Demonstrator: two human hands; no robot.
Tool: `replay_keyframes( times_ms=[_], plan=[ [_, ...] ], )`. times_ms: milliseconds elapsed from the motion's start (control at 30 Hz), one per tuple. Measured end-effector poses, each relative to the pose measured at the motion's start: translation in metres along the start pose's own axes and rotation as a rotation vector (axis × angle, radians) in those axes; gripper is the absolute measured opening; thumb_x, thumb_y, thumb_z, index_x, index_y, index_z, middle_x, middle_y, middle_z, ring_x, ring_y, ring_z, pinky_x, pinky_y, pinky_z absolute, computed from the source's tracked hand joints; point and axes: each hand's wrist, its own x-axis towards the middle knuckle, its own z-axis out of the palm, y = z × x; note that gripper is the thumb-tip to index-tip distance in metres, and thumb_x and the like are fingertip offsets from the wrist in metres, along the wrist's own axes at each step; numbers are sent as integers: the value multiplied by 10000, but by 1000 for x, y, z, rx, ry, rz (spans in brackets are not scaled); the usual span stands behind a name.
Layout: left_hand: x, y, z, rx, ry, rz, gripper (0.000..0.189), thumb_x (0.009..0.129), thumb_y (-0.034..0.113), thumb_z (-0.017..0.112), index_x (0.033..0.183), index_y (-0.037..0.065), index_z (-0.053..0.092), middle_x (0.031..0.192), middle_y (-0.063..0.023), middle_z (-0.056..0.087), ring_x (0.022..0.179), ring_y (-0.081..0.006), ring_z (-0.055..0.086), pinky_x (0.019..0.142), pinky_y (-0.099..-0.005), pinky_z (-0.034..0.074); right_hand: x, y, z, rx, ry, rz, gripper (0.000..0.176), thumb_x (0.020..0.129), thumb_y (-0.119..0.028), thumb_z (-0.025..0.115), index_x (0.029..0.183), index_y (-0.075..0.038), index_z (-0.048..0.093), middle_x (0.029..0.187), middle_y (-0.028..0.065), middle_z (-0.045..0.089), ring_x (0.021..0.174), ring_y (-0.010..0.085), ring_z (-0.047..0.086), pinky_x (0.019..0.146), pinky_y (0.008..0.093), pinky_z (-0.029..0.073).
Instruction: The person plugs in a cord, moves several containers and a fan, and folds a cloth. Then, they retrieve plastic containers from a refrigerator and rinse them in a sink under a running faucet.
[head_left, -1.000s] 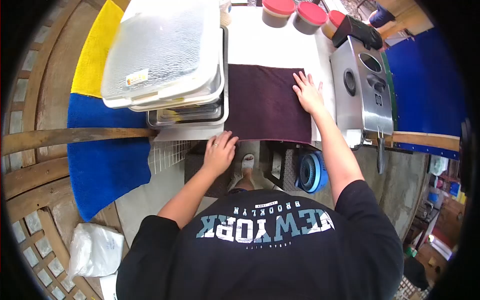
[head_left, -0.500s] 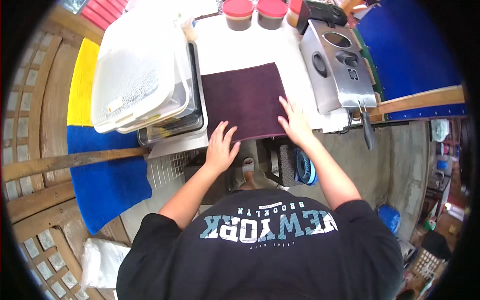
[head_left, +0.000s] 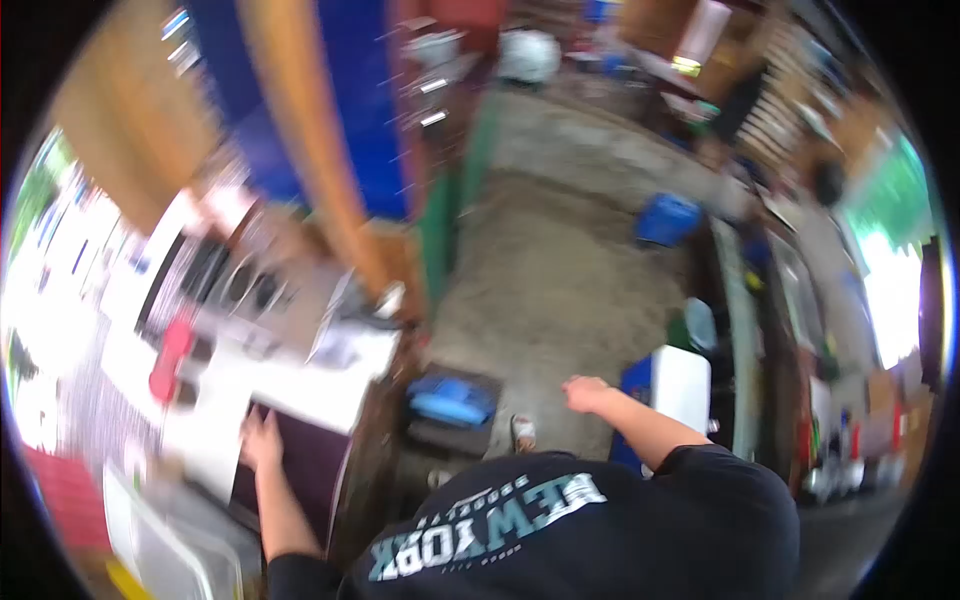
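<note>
My left hand (head_left: 262, 438) lies on the dark maroon cloth (head_left: 310, 462), near its far left corner, with fingers apart. The cloth is spread on the white tabletop (head_left: 215, 400). Away from the table, my right hand (head_left: 585, 393) hangs in the air over the concrete floor, left of a white-lidded blue box (head_left: 682, 398). Its fingers look curled but are blurred, and whether anything is in them cannot be made out.
A grey metal fryer (head_left: 285, 290) and red-lidded tubs (head_left: 170, 360) stand on the table. Stacked clear containers (head_left: 165, 540) are at the lower left. A blue fan (head_left: 450, 400) rests on a dark stool beside the table. A blue bag (head_left: 668, 218) lies on the floor.
The view has swung to the right and is blurred. My right hand has left the cloth and moved out over the floor; my left hand is still at the cloth, farther in.
</note>
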Motion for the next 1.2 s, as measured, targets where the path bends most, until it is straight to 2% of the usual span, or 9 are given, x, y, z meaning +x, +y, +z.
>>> replay_keyframes(
  times_ms=[100,233,367,467,533,700,767,967,1200],
  plan=[
    [-4,7,2,183,-65,-156,558,920,528,364,1411,270,303,1484,-116,241,1311,-318,310,985,-560,315,-29,67,20,173,6,76,402,794,-285,581,1140,-82,581,1190,178,560,1092,334,544,898,414,459],
    [-17,28,63,-115,511,325,320,926,301,476,1135,70,546,1204,-205,486,1123,-370,456,905,-457,398,-48,155,69,393,102,67,404,781,-291,593,1122,-74,595,1083,192,611,1027,348,575,875,419,463],
    [-138,196,73,-484,399,533,234,880,196,511,939,-22,573,962,-198,542,960,-362,506,824,-438,391,-42,273,163,398,6,221,380,766,-294,617,1068,-63,628,979,202,645,937,354,612,834,422,476],
    [-196,282,179,-635,28,832,274,605,180,694,810,36,584,972,-191,552,883,-328,535,773,-416,418,-28,388,228,417,-199,262,355,759,-291,626,1029,-62,650,958,191,655,902,351,623,807,421,482],
    [-207,349,248,-454,-249,1355,312,674,257,660,930,80,643,933,-130,560,870,-291,567,792,-408,429,-56,417,242,550,-169,344,349,756,-296,633,1015,-63,659,949,177,662,893,344,625,800,417,482],
    [-196,497,303,-608,-1636,758,314,791,311,657,1061,152,635,979,-125,616,888,-225,617,817,-335,470,-159,497,245,864,355,701,378,771,-318,639,1055,-69,642,970,179,658,920,338,616,817,411,476],
    [-181,550,270,-150,-903,1060,297,801,330,635,1005,114,644,810,-87,683,757,-174,651,735,-309,501,-252,498,203,750,522,1053,273,777,-213,564,966,-43,666,992,173,649,918,338,624,769,433,506],
    [-179,716,263,147,-1150,1318,302,812,288,617,1023,72,642,869,-132,674,816,-236,647,749,-348,500,-531,439,152,18,281,1984,231,777,-187,554,964,-66,616,986,110,597,992,271,543,807,425,430],
    [-224,873,249,437,-1166,1641,309,826,239,596,1043,23,640,937,-185,664,885,-307,642,765,-393,498,-653,348,152,-246,55,1941,287,798,-160,528,1069,-104,603,1180,60,528,1164,204,453,957,463,347]
  ],
)
